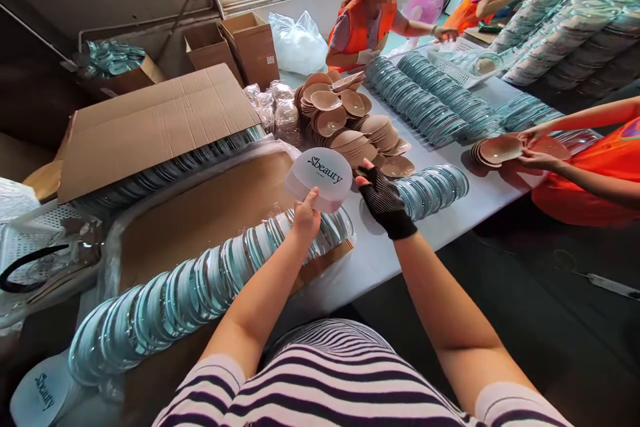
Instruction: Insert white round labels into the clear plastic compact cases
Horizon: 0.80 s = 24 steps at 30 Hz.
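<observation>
My left hand [306, 215] and my right hand [383, 197], which wears a black fingerless glove, hold a round white plastic case [320, 178] printed "beauty" between them, above the table. Just below lies a long curved row of clear round cases [200, 287] on brown cardboard. A shorter row of clear cases [433, 190] sits right of my gloved hand. Behind the case is a heap of tan cup-shaped pads [350, 123].
A white table [465, 207] carries more rows of clear cases [430, 100]. A flattened cardboard sheet [155, 123] and open boxes [235, 47] stand at the left. People in orange vests work at the far side and right; one person's hands [530, 150] hold tan pads.
</observation>
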Available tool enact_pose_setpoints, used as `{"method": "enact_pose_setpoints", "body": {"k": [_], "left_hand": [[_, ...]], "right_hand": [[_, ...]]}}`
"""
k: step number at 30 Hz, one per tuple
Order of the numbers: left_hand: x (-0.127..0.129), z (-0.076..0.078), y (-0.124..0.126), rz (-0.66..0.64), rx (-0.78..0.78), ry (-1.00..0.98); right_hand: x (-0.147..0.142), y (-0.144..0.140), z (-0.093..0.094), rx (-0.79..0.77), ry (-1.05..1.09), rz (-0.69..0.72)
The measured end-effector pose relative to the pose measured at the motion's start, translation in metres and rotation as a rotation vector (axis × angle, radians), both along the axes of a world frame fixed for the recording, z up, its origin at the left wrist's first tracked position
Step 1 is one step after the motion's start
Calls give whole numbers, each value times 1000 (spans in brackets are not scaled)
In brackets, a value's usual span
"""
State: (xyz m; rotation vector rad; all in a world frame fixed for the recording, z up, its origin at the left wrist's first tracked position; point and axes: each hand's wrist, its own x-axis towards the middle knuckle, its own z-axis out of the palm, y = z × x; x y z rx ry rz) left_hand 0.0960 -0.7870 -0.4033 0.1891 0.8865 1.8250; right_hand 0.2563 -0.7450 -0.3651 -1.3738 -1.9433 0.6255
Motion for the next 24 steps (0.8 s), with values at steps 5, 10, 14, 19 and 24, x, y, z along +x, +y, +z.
{"method": "enact_pose_setpoints", "body": {"k": [5, 10, 14, 19, 24], "left_hand": [[-5, 5, -31, 28, -77, 103], [-13, 6, -59, 13, -131, 110], [-31, 13, -57, 86, -114, 15], [-52, 13, -32, 105, -109, -135], [-52, 2, -23, 108, -117, -204]], "right_hand": [[-31, -33, 17, 209, -201, 62], [-45, -67, 3, 29, -187, -21], [1, -93, -11, 15, -190, -378], [40, -165, -32, -46, -555, -50], [-5, -162, -40, -166, -838, 60]]}}
